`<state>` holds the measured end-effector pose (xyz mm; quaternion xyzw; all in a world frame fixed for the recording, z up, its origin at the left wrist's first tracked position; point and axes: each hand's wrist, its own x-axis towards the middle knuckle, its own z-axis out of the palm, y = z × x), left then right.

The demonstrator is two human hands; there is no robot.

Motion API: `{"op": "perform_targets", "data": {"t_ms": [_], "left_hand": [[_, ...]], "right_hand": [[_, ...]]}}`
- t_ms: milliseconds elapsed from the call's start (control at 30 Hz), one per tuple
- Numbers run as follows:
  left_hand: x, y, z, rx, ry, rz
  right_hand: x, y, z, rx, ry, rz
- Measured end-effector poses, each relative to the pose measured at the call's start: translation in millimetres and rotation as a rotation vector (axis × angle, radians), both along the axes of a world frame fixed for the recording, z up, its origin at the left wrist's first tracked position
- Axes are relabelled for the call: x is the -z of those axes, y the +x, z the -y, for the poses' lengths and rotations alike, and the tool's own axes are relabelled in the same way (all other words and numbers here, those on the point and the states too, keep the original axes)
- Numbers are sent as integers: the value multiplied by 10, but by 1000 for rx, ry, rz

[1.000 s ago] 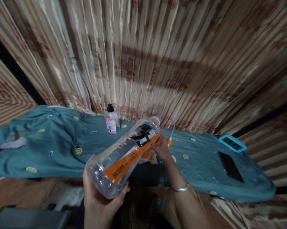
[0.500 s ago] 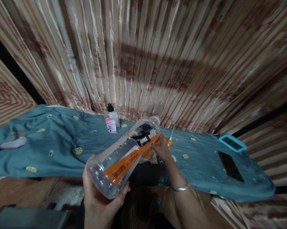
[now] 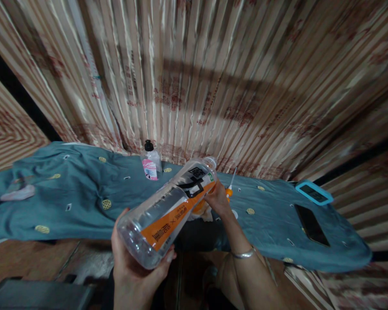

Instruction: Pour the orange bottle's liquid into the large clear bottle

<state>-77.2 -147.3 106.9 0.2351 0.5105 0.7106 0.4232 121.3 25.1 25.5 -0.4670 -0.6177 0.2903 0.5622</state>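
A large clear plastic bottle (image 3: 171, 206) with an orange and black label is tilted in front of me, its open-looking neck up and to the right. Around its base curl the fingers of my left hand (image 3: 134, 273). My right hand (image 3: 217, 200) is closed on the upper part near the neck, its fingertips hidden behind the bottle. Beneath the bottle, partly covered, is an orange object (image 3: 199, 209) I cannot identify. Just beyond my right hand lies an orange piece with a thin white tube (image 3: 233, 178), perhaps a pump top.
A clear bottle with a black cap and pink label (image 3: 151, 165) stands at the back. On the right of the blue cloth-covered table (image 3: 268, 224) lie a blue-framed digital clock (image 3: 314, 193) and a dark phone (image 3: 311, 224). Striped curtain (image 3: 194, 86) hangs behind.
Almost nothing differs. Both hands keep the same hold, and the bottle stays at the same tilt.
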Motion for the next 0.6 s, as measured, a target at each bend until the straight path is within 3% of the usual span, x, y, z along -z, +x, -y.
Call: {"op": "perform_targets", "data": {"t_ms": [600], "left_hand": [[-38,30,-3,-17,-12,24]], "right_hand": [[-55,-7,19,46,-67,16]]}}
